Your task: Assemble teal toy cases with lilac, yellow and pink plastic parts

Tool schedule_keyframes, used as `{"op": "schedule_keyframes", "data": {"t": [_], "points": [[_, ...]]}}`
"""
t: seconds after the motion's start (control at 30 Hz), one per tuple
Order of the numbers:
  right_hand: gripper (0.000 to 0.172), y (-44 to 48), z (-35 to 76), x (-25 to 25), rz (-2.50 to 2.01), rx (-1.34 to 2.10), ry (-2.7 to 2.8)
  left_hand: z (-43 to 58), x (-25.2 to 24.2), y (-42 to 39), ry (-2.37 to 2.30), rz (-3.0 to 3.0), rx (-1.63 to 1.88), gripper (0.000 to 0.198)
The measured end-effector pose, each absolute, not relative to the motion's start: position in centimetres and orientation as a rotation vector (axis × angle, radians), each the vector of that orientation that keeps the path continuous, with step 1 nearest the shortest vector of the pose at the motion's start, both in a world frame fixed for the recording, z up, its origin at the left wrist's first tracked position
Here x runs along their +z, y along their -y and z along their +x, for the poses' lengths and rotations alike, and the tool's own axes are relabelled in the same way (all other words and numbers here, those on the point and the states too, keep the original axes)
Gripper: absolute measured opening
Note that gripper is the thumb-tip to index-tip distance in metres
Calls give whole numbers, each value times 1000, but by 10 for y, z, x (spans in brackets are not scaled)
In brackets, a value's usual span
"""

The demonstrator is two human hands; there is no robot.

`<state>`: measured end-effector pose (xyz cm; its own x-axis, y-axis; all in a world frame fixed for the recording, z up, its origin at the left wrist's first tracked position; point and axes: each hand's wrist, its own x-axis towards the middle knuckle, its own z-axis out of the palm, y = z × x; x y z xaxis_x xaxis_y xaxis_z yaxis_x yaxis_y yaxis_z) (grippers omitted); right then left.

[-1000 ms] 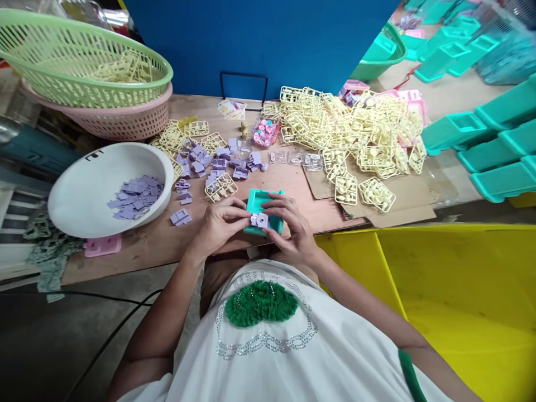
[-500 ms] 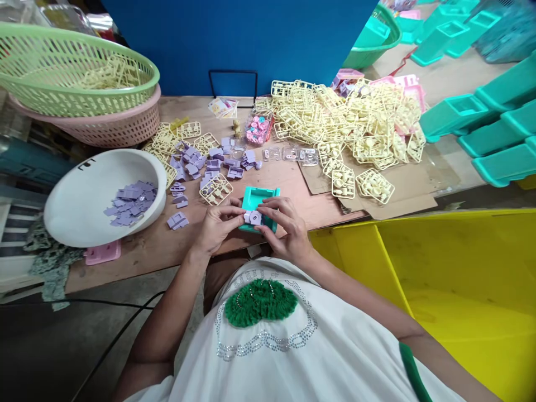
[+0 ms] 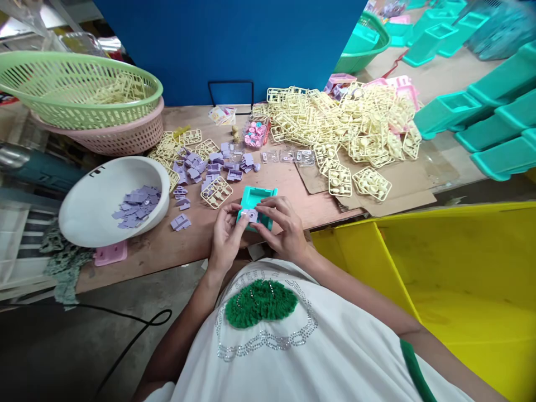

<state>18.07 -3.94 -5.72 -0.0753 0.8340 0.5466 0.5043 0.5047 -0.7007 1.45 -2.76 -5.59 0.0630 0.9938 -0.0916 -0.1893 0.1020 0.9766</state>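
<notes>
A small purple part (image 3: 252, 215) is pinched between my two hands, over the open teal case (image 3: 256, 195) at the table's front edge. My left hand (image 3: 226, 234) has its thumb and fingertips closed on the part's left end. From the right, my right hand (image 3: 285, 228) holds the other end with thumb and fingers, close to the case's right wall. To the left lie a loose purple piece (image 3: 181, 222) and a cream sprue frame (image 3: 216, 192). More purple pieces (image 3: 193, 164) are heaped behind them.
At left stand a white bowl (image 3: 92, 195) of purple parts and stacked green (image 3: 42, 109) and pink baskets (image 3: 113, 139). Cream sprues (image 3: 310, 117) pile up at back right before a blue panel (image 3: 234, 44). A yellow bin (image 3: 460, 268) fills the lower right; teal cases (image 3: 448, 111) lie beyond.
My left hand has turned more upright, its thumb now lying along the purple part. My right hand keeps its grip. The camera view has shifted slightly.
</notes>
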Motion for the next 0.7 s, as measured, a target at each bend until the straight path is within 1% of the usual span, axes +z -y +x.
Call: {"op": "schedule_keyframes", "data": {"t": [0.17,0.27,0.33,0.37,0.43,0.5,0.53,0.6,0.7], "points": [[24,43,181,-60,-1164,344,1759,28,-65,30,-1087,1054,1246,37],[27,44,191,-54,-1156,335,1791,24,-64,22,-1047,1039,1190,38],[36,40,202,-47,-1216,367,1743,18,-62,15,-1002,1042,1107,42],[43,36,208,-44,-1271,413,1707,15,-61,11,-981,1054,1066,43],[61,26,219,-38,-1390,628,1648,11,-60,5,-944,1090,1000,47],[75,14,226,-34,-1451,955,1628,10,-59,3,-921,1121,967,47],[77,9,228,-32,-1464,1112,1625,10,-58,2,-918,1130,966,47],[76,1,230,-28,-1475,1336,1606,13,-58,4,-924,1142,977,45],[71,-9,229,-21,-1536,1490,1515,17,-58,7,-938,1145,978,45]]}}
